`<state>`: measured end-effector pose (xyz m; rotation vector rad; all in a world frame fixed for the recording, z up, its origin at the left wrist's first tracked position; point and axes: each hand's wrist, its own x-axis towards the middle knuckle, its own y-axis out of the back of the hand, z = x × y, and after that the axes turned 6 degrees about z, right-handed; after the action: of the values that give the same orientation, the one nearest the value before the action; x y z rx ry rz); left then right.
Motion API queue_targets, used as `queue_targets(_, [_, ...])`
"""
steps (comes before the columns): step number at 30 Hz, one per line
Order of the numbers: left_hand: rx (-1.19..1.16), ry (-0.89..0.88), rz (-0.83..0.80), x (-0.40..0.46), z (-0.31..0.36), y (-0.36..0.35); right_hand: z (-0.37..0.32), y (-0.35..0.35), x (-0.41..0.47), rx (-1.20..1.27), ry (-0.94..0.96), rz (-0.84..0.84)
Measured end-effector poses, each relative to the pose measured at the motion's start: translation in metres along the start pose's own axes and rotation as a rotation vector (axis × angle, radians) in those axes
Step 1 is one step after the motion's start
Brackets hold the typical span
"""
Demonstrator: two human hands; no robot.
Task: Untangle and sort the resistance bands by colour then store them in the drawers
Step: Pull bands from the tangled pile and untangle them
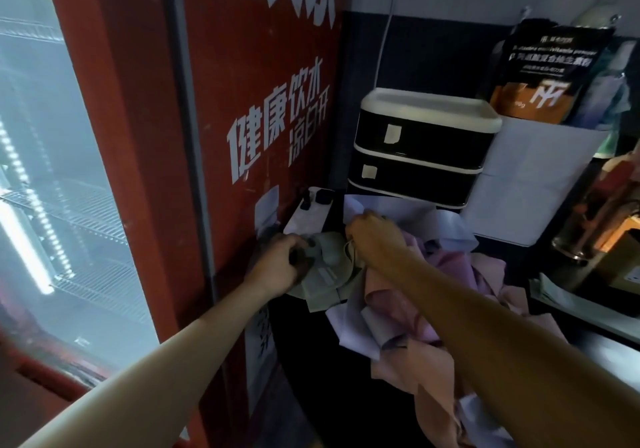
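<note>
A tangled heap of flat resistance bands lies on a dark counter: pink bands (412, 357), pale lilac bands (349, 333) and a grey-green band (325, 281). My left hand (277, 264) grips the left end of the grey-green band. My right hand (375, 236) pinches the same band's upper edge beside the heap. Behind the heap stands a black drawer unit (419, 157) with a white top and small paper labels, its drawers closed.
A red drinks fridge (249, 108) with white lettering walls off the left. A white box (304, 217) sits by it. At the right are a white panel (530, 177), a black-and-orange pouch (543, 77), bottles and a jar (595, 219).
</note>
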<state>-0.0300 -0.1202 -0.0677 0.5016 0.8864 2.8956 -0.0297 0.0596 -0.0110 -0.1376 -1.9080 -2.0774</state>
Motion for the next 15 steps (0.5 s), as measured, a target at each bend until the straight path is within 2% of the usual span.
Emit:
queue_targets(4, [-0.054,0.013,0.015,0.004,0.008,-0.008,0.007,0.009,-0.001,0.089,-0.046,0.158])
queue_targets(6, [-0.094,0.041,0.011,0.007,0.016,-0.011,0.017,0.019,-0.002,0.228,-0.074,0.262])
queue_targets(9, [-0.105,-0.027,-0.008,0.009,0.036,-0.016,0.032,0.044,-0.004,0.439,-0.181,0.407])
queue_targets(15, [-0.172,-0.133,0.036,0.017,0.091,-0.033,0.068,0.091,-0.023,0.574,-0.288,0.546])
